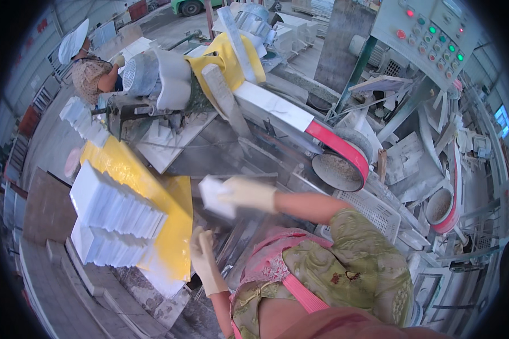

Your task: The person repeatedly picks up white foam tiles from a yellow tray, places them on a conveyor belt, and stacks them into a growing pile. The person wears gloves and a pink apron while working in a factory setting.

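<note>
My right hand [244, 195], in a pale cream glove, grips a small white stone tile [216, 196] over the middle of the work area. Both are smeared by motion. Lower and to the left is my left hand [203, 254], gloved the same way, its fingers curled in with nothing visible in them. It sits close by the right edge of a glossy yellow sheet [177, 226]. On that sheet, further left, white tiles stand on edge in an upper row [116, 200] and a lower row [110, 246].
A belt sander with a red belt [345, 152] runs past a grey wheel beyond my right arm. A control panel [424, 37] with lit buttons hangs at the upper right. A white plastic crate [373, 212] lies beside my right arm. Far left, a person in a white hat [96, 70] stands near a motor.
</note>
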Demonstrator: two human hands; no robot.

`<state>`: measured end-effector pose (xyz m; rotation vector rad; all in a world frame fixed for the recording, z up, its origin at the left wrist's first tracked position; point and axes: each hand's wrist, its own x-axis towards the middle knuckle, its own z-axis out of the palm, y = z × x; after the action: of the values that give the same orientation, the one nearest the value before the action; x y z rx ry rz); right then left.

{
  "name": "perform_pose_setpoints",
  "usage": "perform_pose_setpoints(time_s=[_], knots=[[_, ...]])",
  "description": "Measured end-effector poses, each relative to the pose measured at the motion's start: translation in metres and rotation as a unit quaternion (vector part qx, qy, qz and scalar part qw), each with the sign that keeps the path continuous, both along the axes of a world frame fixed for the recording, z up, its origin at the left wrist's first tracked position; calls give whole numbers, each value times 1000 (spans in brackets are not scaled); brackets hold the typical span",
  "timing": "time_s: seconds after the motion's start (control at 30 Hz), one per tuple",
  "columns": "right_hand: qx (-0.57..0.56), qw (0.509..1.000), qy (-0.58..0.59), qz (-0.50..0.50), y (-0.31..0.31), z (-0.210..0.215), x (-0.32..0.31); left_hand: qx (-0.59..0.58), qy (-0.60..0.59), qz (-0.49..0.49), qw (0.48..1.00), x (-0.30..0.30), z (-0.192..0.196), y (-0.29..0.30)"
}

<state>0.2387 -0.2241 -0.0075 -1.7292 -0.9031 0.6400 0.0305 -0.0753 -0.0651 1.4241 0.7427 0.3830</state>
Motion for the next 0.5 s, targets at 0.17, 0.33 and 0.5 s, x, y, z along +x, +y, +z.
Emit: perform_pose_setpoints(time_s=[0.17,0.33,0.5], knots=[[-125,985,-115,42,123,-25,-111,0,59,237,970,-38,-12,74],[-246,933,-230,129,155,-27,-160,178,6,122,976,-54,-11,97],[-208,943,-193,172,138,-29,-159,123,2,36,992,-50,-7,92]])
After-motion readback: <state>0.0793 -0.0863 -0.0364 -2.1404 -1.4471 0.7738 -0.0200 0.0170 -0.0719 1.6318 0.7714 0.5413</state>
